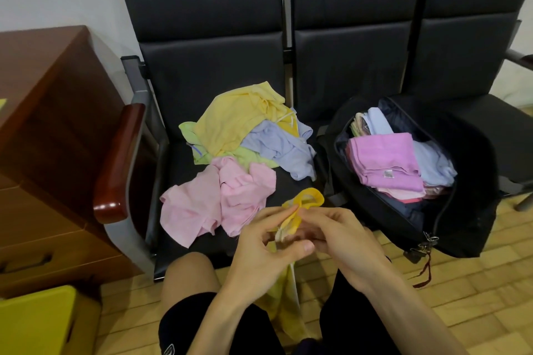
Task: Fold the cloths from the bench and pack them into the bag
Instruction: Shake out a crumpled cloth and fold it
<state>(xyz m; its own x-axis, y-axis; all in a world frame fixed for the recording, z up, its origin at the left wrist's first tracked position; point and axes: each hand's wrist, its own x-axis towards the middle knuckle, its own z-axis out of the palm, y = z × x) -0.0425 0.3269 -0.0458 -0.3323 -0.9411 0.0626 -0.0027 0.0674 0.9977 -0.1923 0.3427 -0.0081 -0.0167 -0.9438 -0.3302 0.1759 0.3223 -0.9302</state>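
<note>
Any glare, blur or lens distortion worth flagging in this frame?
Head view: soft, even light with no hard shadows; a glare spot on the armrest; wide-angle distortion splays the bench backs outward; the yellow cloth held by the left hand and right hand looks slightly soft; the black bag shows little detail.

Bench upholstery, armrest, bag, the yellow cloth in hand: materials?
Bench upholstery: black leather or vinyl, probably; dull sheen, seamed panels.
Armrest: glossy red-brown, lacquered wood or plastic; sharp highlight at its tip.
Bag: matte black woven synthetic, likely; walls slump, zipper along the opening.
Yellow cloth: soft matte textile, fibre unclear; hangs limp.
</note>
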